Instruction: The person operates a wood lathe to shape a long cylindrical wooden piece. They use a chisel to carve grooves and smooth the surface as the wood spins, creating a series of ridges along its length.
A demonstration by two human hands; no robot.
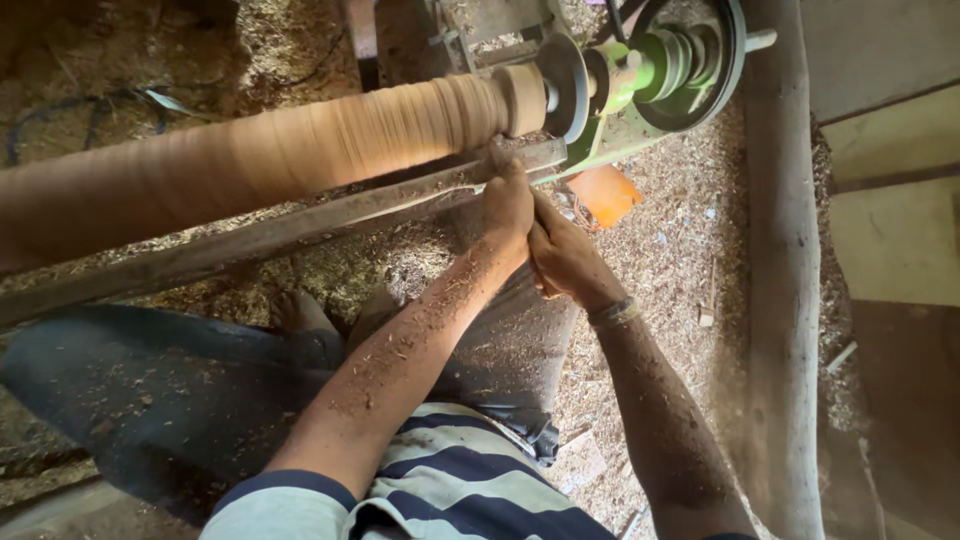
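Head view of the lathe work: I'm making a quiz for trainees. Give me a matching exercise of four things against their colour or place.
Things:
1. wooden spindle
2. lathe head
3. left hand
4. plastic scrap

Descriptions:
A. green
B. orange, lying on the shavings
C. tan, long and round
D. resting at the tool rest bar

Pairs: 1-C, 2-A, 3-D, 4-B

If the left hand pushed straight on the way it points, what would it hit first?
Probably the long rest bar that the left hand already leans on, then the turning wooden piece just beyond it; depth is hard to judge.
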